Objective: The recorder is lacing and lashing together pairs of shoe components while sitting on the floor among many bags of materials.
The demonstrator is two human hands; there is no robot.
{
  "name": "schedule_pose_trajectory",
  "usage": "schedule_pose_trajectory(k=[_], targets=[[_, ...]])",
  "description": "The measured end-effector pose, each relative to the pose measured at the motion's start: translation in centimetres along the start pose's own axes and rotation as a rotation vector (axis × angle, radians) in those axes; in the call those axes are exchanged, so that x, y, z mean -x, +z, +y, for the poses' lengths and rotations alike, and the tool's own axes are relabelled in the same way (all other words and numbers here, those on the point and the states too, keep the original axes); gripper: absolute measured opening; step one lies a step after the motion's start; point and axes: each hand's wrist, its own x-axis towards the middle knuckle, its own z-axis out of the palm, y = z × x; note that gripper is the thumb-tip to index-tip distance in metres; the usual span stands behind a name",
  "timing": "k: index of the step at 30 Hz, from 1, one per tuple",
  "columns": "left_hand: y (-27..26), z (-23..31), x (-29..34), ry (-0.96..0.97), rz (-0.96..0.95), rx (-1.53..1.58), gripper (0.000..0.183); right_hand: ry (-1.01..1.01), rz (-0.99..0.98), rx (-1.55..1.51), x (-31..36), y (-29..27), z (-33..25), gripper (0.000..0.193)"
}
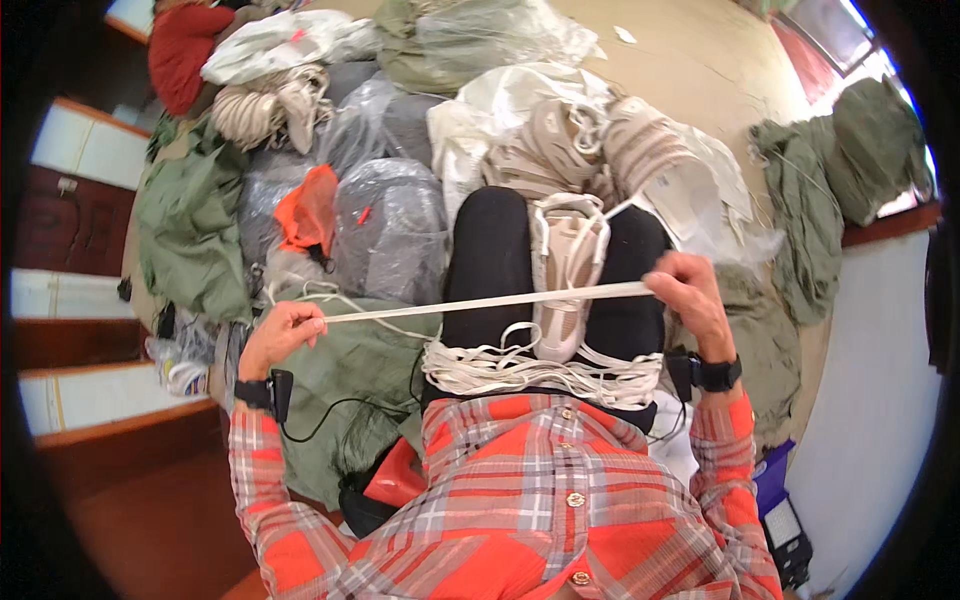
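A flat white shoelace (490, 302) is pulled nearly straight between my two hands, above my lap. My left hand (282, 334) pinches it toward its left end, and my right hand (690, 290) grips it on the right, a little higher. Beneath the lace, a beige and white sneaker upper (572, 255) lies between my thighs, its narrow end toward me. Loose white laces (540, 372) are heaped across my lap. A strand runs from near my left hand toward this heap; where it ends, I cannot tell.
More beige uppers (555, 150) are stacked beyond my knees, with another bundle (270, 105) farther left. Plastic-wrapped grey bundles (390, 225) and an orange bag (308, 212) sit front left. Green cloth sacks (190, 215) lie on both sides. Another person's red sleeve (182, 55) shows far left.
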Motion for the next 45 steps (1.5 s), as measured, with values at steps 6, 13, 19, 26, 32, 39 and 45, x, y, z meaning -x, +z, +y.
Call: schedule_pose_trajectory(k=[6, 13, 19, 26, 32, 39, 45], targets=[[-2.3, -11.2, 1.0, -0.15, 0.164, -0.248, 0.02, 0.148, 0.029, -0.034, 1.4, 0.0, 4.2, 0.026], [-0.5, -15.9, -0.2, -0.109, 0.643, -1.095, 0.019, 0.183, -0.022, -0.05, 2.7, -0.8, 4.3, 0.022], [-0.9, -19.3, -3.2, -0.284, 1.07, 0.778, 0.021, -0.19, -0.286, 0.408, 4.5, 0.7, 1.2, 0.01], [3.3, -8.1, -9.4, 0.273, 0.857, 1.034, 0.017, 0.063, -1.073, 0.417, 7.8, 0.8, 0.0, 0.014], [18.0, 8.7, -11.7, 0.101, 0.091, 0.529, 0.013, 0.0, -0.203, 0.251, -0.9, 7.9, 2.1, 0.018], [24.3, 9.7, -13.6, 0.356, 0.49, -0.295, 0.014, 0.119, -0.25, 0.264, -2.5, 10.3, 3.3, 0.024], [25.5, 10.1, -13.3, 0.342, 0.571, -0.328, 0.018, 0.451, -0.34, -0.131, -2.1, 10.0, 2.9, 0.031]])
